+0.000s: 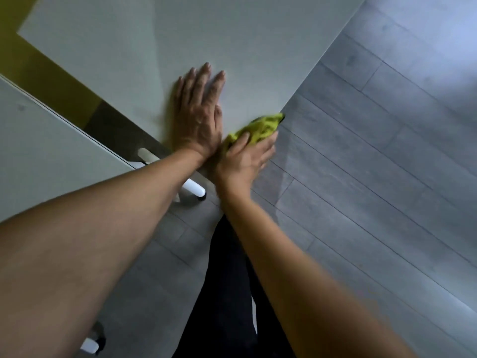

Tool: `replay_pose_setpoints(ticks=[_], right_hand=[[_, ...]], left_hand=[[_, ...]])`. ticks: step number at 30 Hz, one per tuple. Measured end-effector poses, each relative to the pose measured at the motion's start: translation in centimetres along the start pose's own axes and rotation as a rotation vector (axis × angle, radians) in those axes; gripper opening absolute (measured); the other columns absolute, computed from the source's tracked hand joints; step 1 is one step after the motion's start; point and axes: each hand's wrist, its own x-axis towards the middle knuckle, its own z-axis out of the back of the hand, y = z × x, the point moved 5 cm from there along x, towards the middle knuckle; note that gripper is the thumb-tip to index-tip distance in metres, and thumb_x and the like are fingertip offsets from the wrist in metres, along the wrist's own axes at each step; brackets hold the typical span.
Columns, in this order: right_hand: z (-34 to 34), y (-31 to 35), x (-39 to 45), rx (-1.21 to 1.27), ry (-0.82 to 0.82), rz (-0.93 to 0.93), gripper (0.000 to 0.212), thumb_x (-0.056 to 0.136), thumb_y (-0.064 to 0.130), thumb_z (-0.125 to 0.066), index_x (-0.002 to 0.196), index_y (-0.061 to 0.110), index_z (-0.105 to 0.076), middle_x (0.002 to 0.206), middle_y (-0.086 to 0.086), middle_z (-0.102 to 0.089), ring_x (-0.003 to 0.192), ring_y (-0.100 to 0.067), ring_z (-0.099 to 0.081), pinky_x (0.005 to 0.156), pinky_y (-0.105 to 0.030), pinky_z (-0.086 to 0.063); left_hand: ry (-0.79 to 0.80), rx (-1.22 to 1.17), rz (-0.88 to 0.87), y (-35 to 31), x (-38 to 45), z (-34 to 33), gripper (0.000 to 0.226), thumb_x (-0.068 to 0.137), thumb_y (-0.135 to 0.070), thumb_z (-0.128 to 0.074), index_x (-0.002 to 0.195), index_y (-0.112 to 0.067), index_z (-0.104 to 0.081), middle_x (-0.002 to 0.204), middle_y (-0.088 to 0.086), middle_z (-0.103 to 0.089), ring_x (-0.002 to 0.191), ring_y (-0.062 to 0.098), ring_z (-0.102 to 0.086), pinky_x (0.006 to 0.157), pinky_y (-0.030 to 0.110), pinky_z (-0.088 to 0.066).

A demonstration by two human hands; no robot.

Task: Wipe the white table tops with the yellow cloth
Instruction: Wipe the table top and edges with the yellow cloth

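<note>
My left hand (200, 115) lies flat on the white table top (144, 52), fingers straight, close to its near corner. Right beside it, my right hand (245, 161) grips the crumpled yellow cloth (258, 127) at the table's right edge, near that same corner. The cloth bunches out past my fingers and reaches the edge line. A second white table top (38, 156) sits at the left, apart from the first by a gap. Motion blur softens both hands.
Grey plank flooring (374, 164) fills the right and lower part of the view. White table legs (193, 188) show in the gap between the tables, another white foot (90, 344) at bottom left. A yellow-olive surface (15, 21) lies at the far left. My dark trousers (224, 293) are below.
</note>
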Motion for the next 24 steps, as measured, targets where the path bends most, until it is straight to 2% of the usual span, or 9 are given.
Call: replay_pose_setpoints(ticks=[4, 7, 12, 15, 18, 24], right_hand=[[1.8, 5.6, 9.8, -0.095, -0.126, 0.044, 0.064, 0.107, 0.033, -0.035, 0.158, 0.006, -0.009, 0.155, -0.019, -0.025, 0.141, -0.04, -0.029, 0.119, -0.042, -0.02], [2.9, 10.4, 15.4, -0.28, -0.236, 0.054, 0.062, 0.107, 0.036, -0.032, 0.158, 0.008, -0.01, 0.157, -0.012, -0.025, 0.141, -0.032, -0.033, 0.116, -0.04, -0.027], [3.8, 12.4, 16.3, -0.615, -0.328, 0.396, 0.073, 0.096, 0.031, -0.039, 0.16, 0.009, -0.01, 0.164, -0.014, -0.016, 0.148, -0.032, -0.02, 0.12, -0.048, -0.015], [3.2, 10.6, 13.7, -0.721, -0.161, 0.673, 0.072, 0.092, 0.031, -0.026, 0.159, 0.009, -0.014, 0.166, -0.012, -0.015, 0.154, -0.029, -0.01, 0.125, -0.047, -0.007], [1.9, 9.2, 11.0, -0.887, 0.012, 0.947, 0.067, 0.098, 0.024, -0.038, 0.16, 0.011, -0.016, 0.166, -0.009, -0.018, 0.155, -0.024, -0.009, 0.125, -0.051, -0.008], [0.3, 12.4, 11.1, -0.933, 0.366, 1.228, 0.055, 0.106, 0.026, -0.037, 0.158, 0.012, -0.026, 0.164, -0.005, -0.026, 0.154, -0.019, -0.015, 0.124, -0.048, -0.016]], left_hand=[[0.014, 0.006, 0.029, -0.3, 0.0, 0.2, 0.06, 0.097, -0.022, -0.038, 0.155, -0.019, -0.05, 0.164, 0.012, -0.042, 0.151, 0.039, -0.038, 0.128, 0.049, -0.019], [0.013, -0.005, 0.037, -0.2, 0.1, 0.4, 0.06, 0.096, -0.021, -0.04, 0.154, -0.019, -0.051, 0.164, 0.012, -0.042, 0.151, 0.038, -0.038, 0.128, 0.049, -0.019], [0.036, -0.053, 0.072, 0.0, 0.2, 0.4, 0.061, 0.093, -0.02, -0.043, 0.154, -0.016, -0.051, 0.163, 0.018, -0.04, 0.151, 0.039, -0.037, 0.129, 0.05, -0.019], [0.028, -0.077, 0.107, -0.1, 0.2, 0.5, 0.059, 0.095, -0.019, -0.042, 0.154, -0.01, -0.05, 0.162, 0.02, -0.041, 0.151, 0.039, -0.037, 0.129, 0.05, -0.02], [0.0, -0.09, 0.154, -0.1, 0.3, 0.5, 0.058, 0.097, -0.017, -0.043, 0.154, -0.003, -0.047, 0.161, 0.021, -0.042, 0.15, 0.039, -0.038, 0.127, 0.051, -0.023], [0.039, -0.107, 0.201, 0.3, 0.4, 0.1, 0.063, 0.095, -0.013, -0.047, 0.156, 0.0, -0.042, 0.164, 0.019, -0.039, 0.153, 0.038, -0.035, 0.127, 0.053, -0.026]])
